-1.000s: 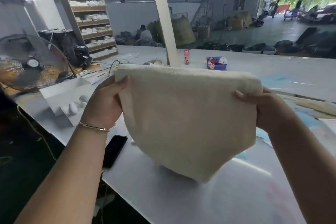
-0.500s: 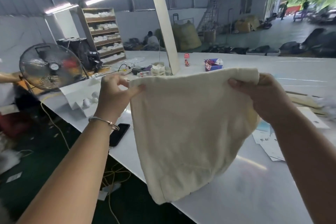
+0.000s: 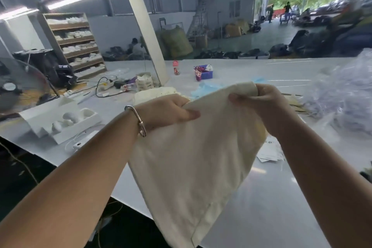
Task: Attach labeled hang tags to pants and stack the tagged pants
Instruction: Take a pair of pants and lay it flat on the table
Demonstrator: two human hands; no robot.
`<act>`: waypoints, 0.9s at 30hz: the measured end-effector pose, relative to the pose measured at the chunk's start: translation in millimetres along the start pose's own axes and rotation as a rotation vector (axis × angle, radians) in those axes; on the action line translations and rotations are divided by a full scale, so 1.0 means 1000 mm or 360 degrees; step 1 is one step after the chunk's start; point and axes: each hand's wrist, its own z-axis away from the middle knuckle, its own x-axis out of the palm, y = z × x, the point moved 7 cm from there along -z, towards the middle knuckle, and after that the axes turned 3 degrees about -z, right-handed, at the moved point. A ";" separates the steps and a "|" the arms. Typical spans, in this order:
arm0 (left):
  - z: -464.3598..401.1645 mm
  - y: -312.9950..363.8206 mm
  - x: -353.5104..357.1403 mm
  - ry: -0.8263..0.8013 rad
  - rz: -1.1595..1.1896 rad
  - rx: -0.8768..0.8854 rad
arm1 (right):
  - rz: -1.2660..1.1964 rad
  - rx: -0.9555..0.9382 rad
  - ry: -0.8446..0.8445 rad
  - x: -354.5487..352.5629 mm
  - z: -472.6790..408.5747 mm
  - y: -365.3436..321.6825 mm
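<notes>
On the white table (image 3: 261, 217), the cream pants (image 3: 191, 167) hang at 6 o'clock, pinched along the top edge by the left hand (image 3: 167, 110) and right hand (image 3: 259, 104), now closer together than before, suggesting waistband gathering for tagging, with paper tags (image 3: 269, 153) at 3 o'clock.

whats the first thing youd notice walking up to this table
The cream pants held up in the middle of the view, the left hand and right hand each with a grip on the top edge, the fabric hanging over the white table's near edge. Next, the white tray of pale rounded items at the left, and the heap of clear plastic at the right.
</notes>
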 end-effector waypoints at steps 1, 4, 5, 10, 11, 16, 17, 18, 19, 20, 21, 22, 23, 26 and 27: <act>-0.008 0.009 0.008 -0.0018 0.0125 -0.0001 | 0.0113 0.0016 0.0177 -0.018 -0.001 0.006; -0.035 0.042 0.027 0.0018 0.0548 0.0045 | 0.0388 0.0038 0.0617 -0.067 0.010 0.017; -0.043 0.056 0.033 0.0035 0.0679 0.0097 | 0.0407 0.0048 0.0649 -0.076 0.018 0.019; -0.066 0.136 0.055 0.0030 0.1224 0.0430 | 0.0306 -0.0011 0.0507 -0.103 0.049 0.013; -0.066 0.149 0.055 0.0012 0.1302 0.0503 | 0.0268 -0.0051 0.0479 -0.104 0.054 0.004; -0.061 0.174 0.028 0.0111 0.1759 0.0818 | 0.0194 -0.0255 0.0370 -0.108 0.065 -0.031; -0.062 0.166 0.020 0.0171 0.1831 0.0838 | 0.0234 -0.0250 0.0392 -0.109 0.064 -0.032; -0.064 0.154 0.012 0.0237 0.1872 0.0837 | 0.0299 -0.0235 0.0450 -0.111 0.063 -0.030; -0.067 0.138 0.006 0.0289 0.1885 0.0826 | 0.0388 -0.0233 0.0519 -0.113 0.060 -0.027; -0.071 0.118 0.003 0.0319 0.1881 0.0796 | 0.0527 -0.0256 0.0578 -0.113 0.057 -0.023; -0.077 0.093 0.004 0.0337 0.1868 0.0735 | 0.0733 -0.0292 0.0608 -0.111 0.053 -0.017; -0.083 0.064 0.008 0.0352 0.1846 0.0638 | 0.0987 -0.0319 0.0600 -0.106 0.048 -0.007; -0.091 0.029 0.015 0.0378 0.1819 0.0507 | 0.1250 -0.0302 0.0559 -0.098 0.044 0.010; -0.107 -0.081 0.053 0.0384 0.1581 0.0069 | 0.1969 0.0018 0.0278 -0.067 0.045 0.103; -0.109 -0.123 0.070 0.0379 0.1338 -0.0145 | 0.2106 0.0201 0.0124 -0.055 0.056 0.147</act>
